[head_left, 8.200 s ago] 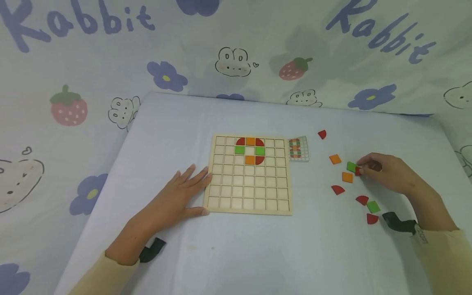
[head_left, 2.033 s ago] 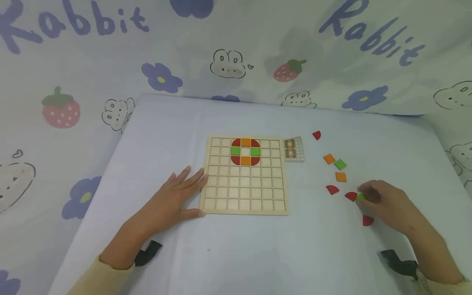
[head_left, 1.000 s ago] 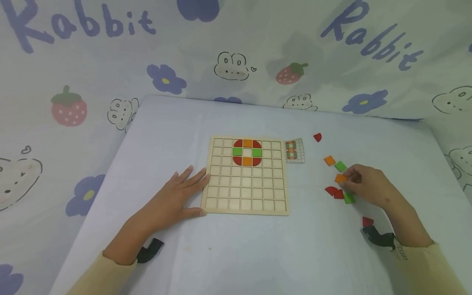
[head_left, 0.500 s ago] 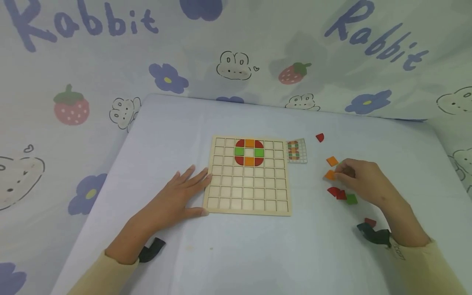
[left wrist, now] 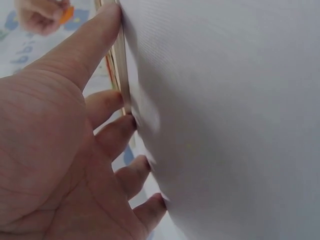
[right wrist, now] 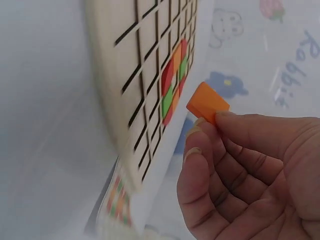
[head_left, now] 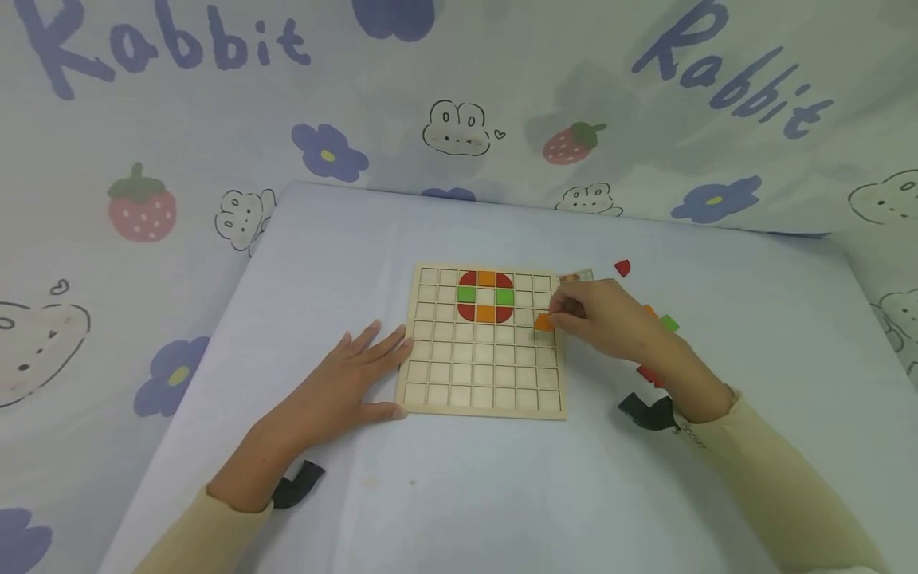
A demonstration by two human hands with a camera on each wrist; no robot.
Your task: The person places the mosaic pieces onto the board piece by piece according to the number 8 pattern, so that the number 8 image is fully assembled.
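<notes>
Head view shows your right hand [head_left: 606, 319] pinching an orange square tile [head_left: 543, 322] over the right side of the wooden grid board [head_left: 484, 395]; lower it flat into one cell. Your left hand [head_left: 344, 383], fingers straight, steadies the board's left edge, and loose tiles [head_left: 668, 323] lie right.

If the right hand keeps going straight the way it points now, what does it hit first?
Probably the wooden grid board: the right hand, pinching an orange square tile, points leftward over its empty right-side cells. Its height above them is unclear.
</notes>
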